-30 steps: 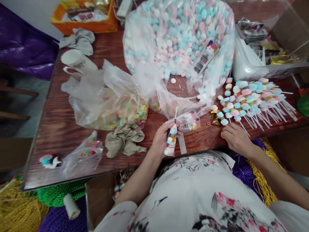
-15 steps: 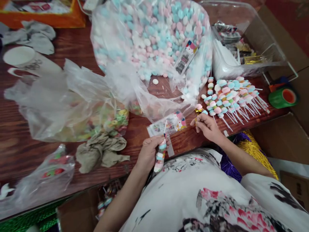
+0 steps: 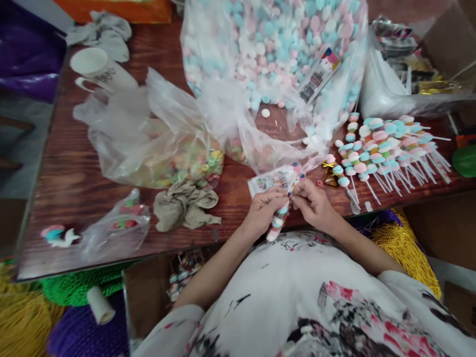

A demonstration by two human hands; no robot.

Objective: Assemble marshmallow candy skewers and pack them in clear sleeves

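Observation:
A marshmallow skewer in a clear wrapper [image 3: 278, 222] slants down toward my lap, its blue, white and pink pieces showing through. My left hand [image 3: 265, 212] is closed around the gathered upper end of that wrapper. At the same neck, the fingertips of my right hand [image 3: 313, 204] are pinched together; whatever small thing they hold is hidden. Behind both hands lies a printed wrapper [image 3: 270, 181] on the table. Gold bow ties [image 3: 328, 173] rest to the right of my right hand, beside a heap of marshmallow skewers [image 3: 386, 144] with white sticks.
A big clear bag of marshmallows [image 3: 275, 54] fills the back. On the left are a bag of gummy candies [image 3: 163, 153], crumpled gloves [image 3: 184, 203], a white mug [image 3: 102, 69] and a small bag [image 3: 117, 225]. A plastic bin [image 3: 394, 101] stands back right, green tape [image 3: 464, 161] below it.
My right hand has moved left from the gold ties to the wrapper neck, meeting my left hand. The view has shifted left, showing more of the table's left end.

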